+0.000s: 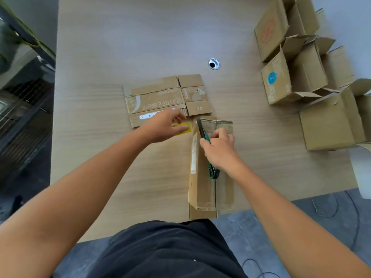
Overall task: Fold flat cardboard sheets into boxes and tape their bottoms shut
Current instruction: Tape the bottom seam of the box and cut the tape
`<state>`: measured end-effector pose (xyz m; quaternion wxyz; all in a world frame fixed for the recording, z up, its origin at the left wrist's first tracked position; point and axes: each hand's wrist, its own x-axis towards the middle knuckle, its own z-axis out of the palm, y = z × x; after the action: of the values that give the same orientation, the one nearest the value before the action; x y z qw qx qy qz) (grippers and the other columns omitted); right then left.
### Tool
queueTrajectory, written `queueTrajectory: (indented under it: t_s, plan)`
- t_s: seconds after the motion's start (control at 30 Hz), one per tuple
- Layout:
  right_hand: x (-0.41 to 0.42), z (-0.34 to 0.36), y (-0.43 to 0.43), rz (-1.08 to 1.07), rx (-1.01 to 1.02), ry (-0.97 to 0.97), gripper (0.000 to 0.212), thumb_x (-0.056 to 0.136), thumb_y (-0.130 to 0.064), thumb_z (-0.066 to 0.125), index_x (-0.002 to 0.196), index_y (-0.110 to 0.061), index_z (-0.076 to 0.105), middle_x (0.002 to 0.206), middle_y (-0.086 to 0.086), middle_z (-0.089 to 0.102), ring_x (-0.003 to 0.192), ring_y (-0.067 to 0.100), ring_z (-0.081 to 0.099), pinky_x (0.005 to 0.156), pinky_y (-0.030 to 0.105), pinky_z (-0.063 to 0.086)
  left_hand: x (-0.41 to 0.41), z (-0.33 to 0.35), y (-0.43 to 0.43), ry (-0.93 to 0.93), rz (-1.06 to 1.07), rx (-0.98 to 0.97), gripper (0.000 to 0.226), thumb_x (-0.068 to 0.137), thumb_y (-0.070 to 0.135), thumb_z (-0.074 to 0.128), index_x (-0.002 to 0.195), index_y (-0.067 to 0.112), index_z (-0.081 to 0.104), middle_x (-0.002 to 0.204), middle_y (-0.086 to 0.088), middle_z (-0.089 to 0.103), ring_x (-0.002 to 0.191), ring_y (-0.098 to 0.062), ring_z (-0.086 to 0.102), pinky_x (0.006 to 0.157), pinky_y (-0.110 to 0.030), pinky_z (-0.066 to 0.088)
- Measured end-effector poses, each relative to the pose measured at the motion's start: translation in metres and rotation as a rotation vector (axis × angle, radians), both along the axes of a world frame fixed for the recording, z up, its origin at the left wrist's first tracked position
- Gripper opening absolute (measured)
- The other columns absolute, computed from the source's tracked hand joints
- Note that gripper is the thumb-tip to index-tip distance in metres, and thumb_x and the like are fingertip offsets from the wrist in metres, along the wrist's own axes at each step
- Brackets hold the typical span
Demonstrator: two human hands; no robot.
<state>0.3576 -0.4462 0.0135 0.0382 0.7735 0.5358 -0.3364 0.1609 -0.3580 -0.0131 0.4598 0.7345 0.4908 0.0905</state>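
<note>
Head view shows us the flat sheet (pixel 160 99) lying printed side up at the centre of the frame, not yet folded. Just below and right of it a second flattened box (pixel 202 189) runs down to the near edge of the desk (pixel 120 47) and slightly over it.

Our left hand (pixel 163 127) reaches over the near edge of the flat sheet with fingers and thumb loosely spread. It grips nothing that we can make out, and a yellow strip (pixel 187 124) shows under the thumb. Our right hand (pixel 219 149) is curled round a green knife (pixel 201 131), held over the flattened box with its dark tip pointing up the frame.

We judge the job to be partly done. At the upper right and right of the frame stand the folded boxes (pixel 329 125) with their top flaps open. We count at least four, perhaps five, since they overlap. Their bottoms are hidden, so we cannot tell whether they are taped. Two flat pieces remain to be folded and taped, and we see no roll of tape.

Farther out we count one round hole (pixel 214 64) in the desk above the sheet. There is also a dark metal rack (pixel 24 97) at the left edge and thin cables (pixel 325 207) on the floor at the lower right.
</note>
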Motion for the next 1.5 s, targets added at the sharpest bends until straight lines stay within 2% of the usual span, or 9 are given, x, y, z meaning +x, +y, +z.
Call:
queueTrajectory:
  t_s: [0.2,0.3,0.47,0.6,0.7,0.8,0.97,1.33,1.5]
  plan:
    - [-0.006,0.000,0.002,0.014,-0.071,-0.026,0.057,0.097,-0.055,0.034,0.088,-0.010,0.069,0.121,-0.009,0.030,0.125,0.017,0.026,0.108,0.039,0.031,0.013,0.002,0.010,0.385,-0.110,0.059,0.036,0.093,0.053,0.059,0.121,0.031,0.064,0.115,0.001,0.064,0.102,-0.021,0.061,0.082,-0.034,0.050]
    - [-0.011,0.005,0.005,0.039,-0.095,-0.087,0.057,0.098,-0.057,0.031,0.091,-0.013,0.067,0.127,-0.006,0.030,0.125,0.022,0.025,0.111,0.046,0.033,0.018,0.011,0.013,0.406,-0.159,0.064,0.026,0.093,0.044,0.062,0.110,0.027,0.071,0.111,0.002,0.068,0.090,-0.017,0.058,0.069,-0.029,0.043]
    - [-0.026,0.013,0.018,0.168,-0.260,-0.244,0.059,0.097,-0.048,0.025,0.125,-0.013,0.063,0.160,0.004,0.010,0.142,0.038,0.010,0.110,0.056,0.031,0.018,0.026,-0.008,0.423,-0.105,0.191,0.016,0.095,0.040,0.061,0.102,0.028,0.069,0.111,0.003,0.051,0.088,-0.022,0.060,0.071,-0.035,0.053]
    - [-0.029,0.023,0.024,0.183,-0.285,-0.233,0.058,0.101,-0.049,0.028,0.143,-0.015,0.051,0.166,0.009,-0.003,0.149,0.042,-0.005,0.117,0.057,0.022,0.006,0.046,-0.043,0.341,-0.016,0.306,0.016,0.097,0.042,0.059,0.100,0.029,0.068,0.115,0.006,0.048,0.087,-0.020,0.059,0.068,-0.035,0.050]
    - [-0.015,0.034,0.009,0.118,-0.099,-0.061,0.062,0.098,-0.059,0.031,0.126,-0.015,0.064,0.151,0.011,0.028,0.143,0.035,0.024,0.116,0.053,0.025,-0.011,0.060,-0.070,0.241,0.113,0.239,0.014,0.097,0.039,0.059,0.100,0.029,0.067,0.113,0.007,0.046,0.091,-0.017,0.057,0.075,-0.035,0.048]
    - [-0.004,0.053,-0.031,0.009,0.229,0.187,0.044,0.099,-0.061,0.039,0.081,-0.026,0.059,0.106,-0.002,0.052,0.101,0.018,0.052,0.093,0.042,0.038,-0.016,0.077,-0.097,0.056,0.225,0.122,0.010,0.098,0.033,0.057,0.095,0.035,0.066,0.114,0.009,0.049,0.096,-0.012,0.053,0.082,-0.030,0.043]
    - [0.004,0.077,-0.098,-0.288,0.200,1.023,0.032,0.093,-0.046,0.061,0.099,-0.014,0.055,0.068,-0.001,0.051,0.063,0.019,0.051,0.066,0.037,0.049,0.015,0.106,-0.142,-0.218,0.247,0.010,0.025,0.100,0.022,0.056,0.092,0.043,0.068,0.105,0.014,0.049,0.079,0.005,0.051,0.070,-0.020,0.037]
    - [0.059,0.082,-0.188,-0.159,0.402,0.797,0.019,0.089,-0.028,0.074,0.080,-0.014,0.064,0.064,-0.005,0.050,0.059,0.010,0.045,0.057,0.028,0.037,0.075,0.117,-0.251,-0.091,0.172,0.097,0.025,0.101,0.027,0.057,0.115,0.041,0.072,0.104,0.009,0.055,0.088,0.003,0.055,0.077,-0.017,0.042]
    - [0.058,0.076,-0.213,-0.266,0.360,0.862,0.028,0.087,-0.021,0.069,0.071,-0.006,0.054,0.059,0.001,0.044,0.055,0.015,0.039,0.052,0.033,0.034,0.088,0.110,-0.299,-0.053,0.289,0.042,0.046,0.101,0.035,0.055,0.146,0.029,0.050,0.093,0.001,0.069,0.091,-0.012,0.065,0.079,-0.023,0.046]
